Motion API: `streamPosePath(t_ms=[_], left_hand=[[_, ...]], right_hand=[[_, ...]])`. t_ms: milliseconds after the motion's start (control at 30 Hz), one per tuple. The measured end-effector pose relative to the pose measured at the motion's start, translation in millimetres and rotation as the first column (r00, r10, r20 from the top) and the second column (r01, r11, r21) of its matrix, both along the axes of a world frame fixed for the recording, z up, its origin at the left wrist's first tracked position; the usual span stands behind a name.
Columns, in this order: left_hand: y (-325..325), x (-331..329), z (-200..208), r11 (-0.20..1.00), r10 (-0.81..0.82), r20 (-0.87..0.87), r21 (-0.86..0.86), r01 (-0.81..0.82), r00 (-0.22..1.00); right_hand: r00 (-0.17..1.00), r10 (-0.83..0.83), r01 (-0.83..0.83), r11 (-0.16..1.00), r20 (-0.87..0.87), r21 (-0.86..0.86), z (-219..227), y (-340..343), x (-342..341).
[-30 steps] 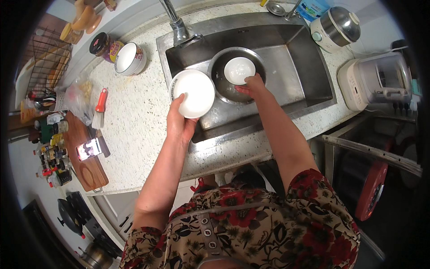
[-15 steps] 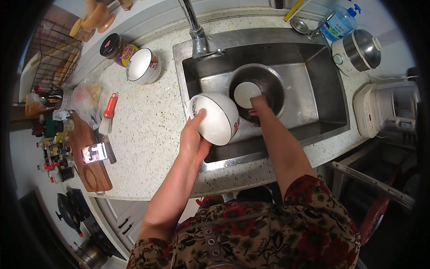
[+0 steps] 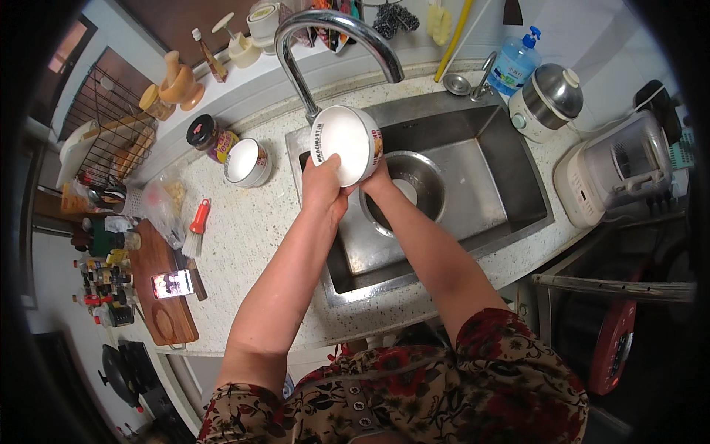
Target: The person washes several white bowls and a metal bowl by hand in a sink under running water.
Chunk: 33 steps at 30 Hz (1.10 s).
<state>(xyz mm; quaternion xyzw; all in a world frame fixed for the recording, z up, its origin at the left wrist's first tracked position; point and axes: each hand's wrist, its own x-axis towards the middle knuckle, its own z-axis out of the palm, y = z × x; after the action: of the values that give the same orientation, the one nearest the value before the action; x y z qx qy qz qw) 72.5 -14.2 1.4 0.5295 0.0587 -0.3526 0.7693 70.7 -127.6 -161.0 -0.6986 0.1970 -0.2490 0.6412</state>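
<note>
Tilted up beneath the faucet (image 3: 296, 70) is a white bowl (image 3: 346, 144) with printed lettering on its outside. My left hand (image 3: 323, 183) grips its near side, thumb over the rim. Up against the bowl's lower right side is my right hand (image 3: 377, 180); its fingers are hidden behind the bowl. Below, a round metal pot (image 3: 435, 177) stands in the steel sink (image 3: 488, 166). Inside the pot a round white dish (image 3: 405, 192) lies partly covered by my right forearm.
On the counter left of the sink stand a second white bowl (image 3: 246, 163) and a dark-lidded jar (image 3: 211, 137). A red-handled brush (image 3: 198, 222) and a phone (image 3: 171, 284) on a wooden board (image 3: 188, 325) lie farther left. A blue soap bottle (image 3: 515, 65) and small appliances (image 3: 543, 103) line the right.
The left hand has raised the bowl away from me, toward the faucet. My right hand has left the dish in the pot and come up to the bowl. The view has tipped farther up.
</note>
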Motion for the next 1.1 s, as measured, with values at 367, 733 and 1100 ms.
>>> streamPosePath(t_ms=[367, 733, 1100], left_hand=[[-70, -20, -16, 0.968, 0.055, -0.416, -0.201, -0.151, 0.908], [-99, -27, -40, 0.837, -0.337, -0.563, -0.547, -0.034, 0.755], [-90, -9, -24, 0.953, -0.105, 0.013, -0.285, 0.105, 0.994]], right_hand=[[0.753, -0.123, -0.47, 0.588, 0.646, 0.659, 3, 31, -7], [0.99, -0.111, 0.131, 0.953, 0.084, -0.274, 32, 44, -17], [0.973, -0.121, 0.164, 0.962, 0.198, -0.217, 7, 44, -11]])
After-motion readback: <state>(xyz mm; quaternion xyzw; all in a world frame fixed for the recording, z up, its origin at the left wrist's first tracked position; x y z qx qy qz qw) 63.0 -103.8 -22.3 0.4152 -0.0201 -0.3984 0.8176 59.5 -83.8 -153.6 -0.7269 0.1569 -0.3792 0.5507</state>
